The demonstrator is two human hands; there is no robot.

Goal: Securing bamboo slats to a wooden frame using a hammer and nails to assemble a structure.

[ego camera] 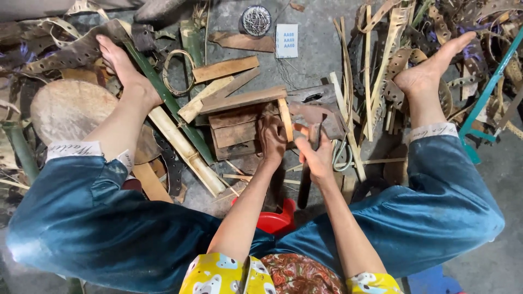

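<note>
Head view, looking down between 2 spread knees in blue trousers: the left hand (272, 139) is curled tight around the lower end of a pale bamboo strip (285, 120), fingers wrapped, holding it upright against a stack of dark wooden blocks (237, 128). The right hand (316, 154) is clenched on the dark handle of a heavy knife (314, 117), whose broad rusty blade lies just beside the strip, its edge near the strip's side; whether blade and strip touch cannot be told. Both hands sit close together, near the middle of the floor, above a red stool (278, 220). A split green bamboo stalk (180, 130) runs diagonally past the left foot (122, 65). The right foot (430, 71) rests on perforated brown scraps. A round tin of nails (256, 20) and a white card (286, 41) lie at the top
</note>
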